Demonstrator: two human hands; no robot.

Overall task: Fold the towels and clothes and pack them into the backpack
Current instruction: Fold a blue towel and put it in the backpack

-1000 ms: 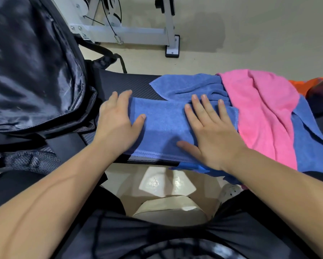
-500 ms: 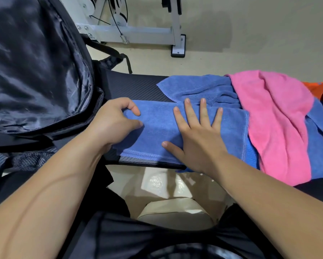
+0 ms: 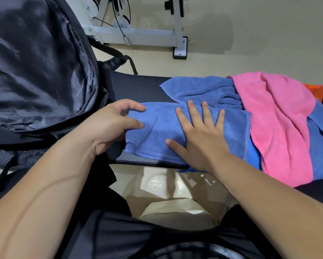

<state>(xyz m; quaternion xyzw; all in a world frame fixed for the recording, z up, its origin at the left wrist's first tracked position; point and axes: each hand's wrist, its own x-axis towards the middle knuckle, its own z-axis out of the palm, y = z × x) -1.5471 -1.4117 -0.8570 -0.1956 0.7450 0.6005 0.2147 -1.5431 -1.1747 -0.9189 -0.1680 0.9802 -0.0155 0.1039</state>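
- Blue terry is what you have under both hands: the folded blue towel lies at the near edge of the black table, just right of the open backpack.
- Your left hand no longer lies flat as it did a second ago; its fingers now curl around the towel's left end, thumb on top, pinching the edge, and the cloth puckers there.
- Your right hand has slid left to the towel's middle and presses down flat, fingers spread, gripping nothing.
- That shift suggests smoothing is over and you are starting the next fold, or a lift toward the backpack.
- A second blue towel, the pink towel and an orange cloth wait unfolded at the right, so most of the packing remains.
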